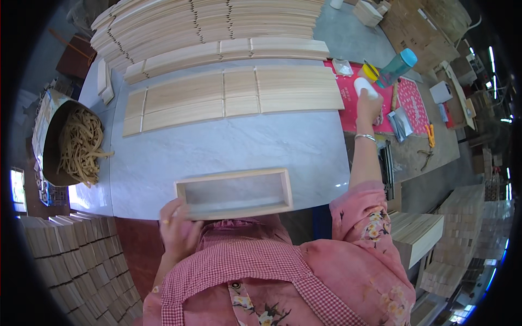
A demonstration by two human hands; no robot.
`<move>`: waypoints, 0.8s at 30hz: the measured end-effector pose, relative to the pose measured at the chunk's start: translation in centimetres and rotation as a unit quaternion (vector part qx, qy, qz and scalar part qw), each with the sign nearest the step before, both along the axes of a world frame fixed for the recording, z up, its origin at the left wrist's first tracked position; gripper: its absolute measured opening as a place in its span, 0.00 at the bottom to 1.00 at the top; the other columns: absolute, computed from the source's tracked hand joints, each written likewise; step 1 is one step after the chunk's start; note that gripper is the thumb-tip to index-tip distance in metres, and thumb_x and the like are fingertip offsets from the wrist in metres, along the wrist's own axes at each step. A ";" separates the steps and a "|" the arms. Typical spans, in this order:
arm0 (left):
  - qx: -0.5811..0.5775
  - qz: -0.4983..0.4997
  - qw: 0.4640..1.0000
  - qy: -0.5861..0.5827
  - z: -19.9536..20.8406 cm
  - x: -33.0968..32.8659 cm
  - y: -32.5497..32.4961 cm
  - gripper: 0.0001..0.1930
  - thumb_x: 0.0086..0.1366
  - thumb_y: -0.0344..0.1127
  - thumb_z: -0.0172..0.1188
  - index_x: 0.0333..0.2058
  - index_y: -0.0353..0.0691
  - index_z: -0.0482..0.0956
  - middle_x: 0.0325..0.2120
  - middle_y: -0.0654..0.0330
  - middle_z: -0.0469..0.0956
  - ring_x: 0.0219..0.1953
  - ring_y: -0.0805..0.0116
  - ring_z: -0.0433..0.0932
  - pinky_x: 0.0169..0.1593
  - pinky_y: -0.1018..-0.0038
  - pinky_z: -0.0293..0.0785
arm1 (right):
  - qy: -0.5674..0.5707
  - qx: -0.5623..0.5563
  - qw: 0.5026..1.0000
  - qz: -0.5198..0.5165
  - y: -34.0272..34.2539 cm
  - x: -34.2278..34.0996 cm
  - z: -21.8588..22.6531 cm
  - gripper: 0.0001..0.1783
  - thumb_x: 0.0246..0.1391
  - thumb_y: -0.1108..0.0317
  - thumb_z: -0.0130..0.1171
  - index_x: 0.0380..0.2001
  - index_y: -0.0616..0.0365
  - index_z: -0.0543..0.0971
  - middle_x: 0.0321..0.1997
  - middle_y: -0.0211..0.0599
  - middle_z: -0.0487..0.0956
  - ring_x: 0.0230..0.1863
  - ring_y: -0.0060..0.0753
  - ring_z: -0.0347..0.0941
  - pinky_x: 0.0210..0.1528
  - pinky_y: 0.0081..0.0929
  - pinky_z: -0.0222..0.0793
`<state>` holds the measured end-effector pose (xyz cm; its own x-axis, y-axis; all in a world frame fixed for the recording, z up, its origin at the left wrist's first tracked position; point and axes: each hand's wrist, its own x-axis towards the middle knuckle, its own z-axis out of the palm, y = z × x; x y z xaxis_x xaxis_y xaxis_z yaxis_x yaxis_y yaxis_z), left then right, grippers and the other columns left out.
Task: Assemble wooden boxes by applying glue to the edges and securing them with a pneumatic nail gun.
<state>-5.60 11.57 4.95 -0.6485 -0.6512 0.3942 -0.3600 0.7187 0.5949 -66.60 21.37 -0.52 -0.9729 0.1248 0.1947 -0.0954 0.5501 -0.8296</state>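
A shallow rectangular frame of pale wood (pixel 239 212) sits at the near edge of the table, its long side facing me. My left hand (pixel 178 224) is at the frame's near left corner, the fingers blurred and partly overlapping the wood, so their grip is unclear. Reaching far to the right, my right hand (pixel 370 106) has its fingers wrapped round a white bottle (pixel 363 86) above a red mat (pixel 348 100). Beyond the frame lie grooved wooden boards (pixel 187 103), side by side.
Tall stacks of grooved boards (pixel 212 22) fill the table's back. At left stands a bin of wood strips (pixel 81 144). A teal bottle (pixel 397 68), a yellow tub (pixel 368 71) and orange-handled cutters (pixel 430 135) lie right. Wooden blocks (pixel 81 261) are piled at lower left.
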 end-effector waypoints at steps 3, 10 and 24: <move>-0.065 -0.142 0.983 -0.100 -0.3 -2.6 0.8 0.23 0.57 0.36 0.69 0.52 0.38 0.78 0.56 0.52 0.75 0.53 0.53 0.75 0.59 0.61 0.70 | 0.009 -0.232 0.966 0.114 3.0 1.0 1.4 0.22 0.56 0.63 0.65 0.50 0.62 0.73 0.43 0.51 0.79 0.43 0.39 0.79 0.42 0.31 0.79; -0.161 -0.124 0.967 -0.152 -3.7 -6.4 -0.8 0.20 0.62 0.33 0.56 0.54 0.42 0.77 0.46 0.60 0.78 0.49 0.60 0.75 0.58 0.62 0.66 | 0.042 -0.376 0.896 0.234 3.7 17.6 8.1 0.19 0.62 0.63 0.64 0.49 0.61 0.71 0.37 0.43 0.76 0.27 0.28 0.74 0.25 0.17 0.70; -0.200 -0.128 0.966 -0.098 -5.8 -5.1 3.6 0.23 0.66 0.36 0.54 0.59 0.36 0.73 0.61 0.47 0.69 0.69 0.49 0.63 0.74 0.49 0.52 | -0.072 -0.158 0.778 0.604 -1.4 38.3 4.8 0.29 0.51 0.68 0.67 0.56 0.58 0.70 0.49 0.43 0.75 0.38 0.35 0.74 0.40 0.29 0.75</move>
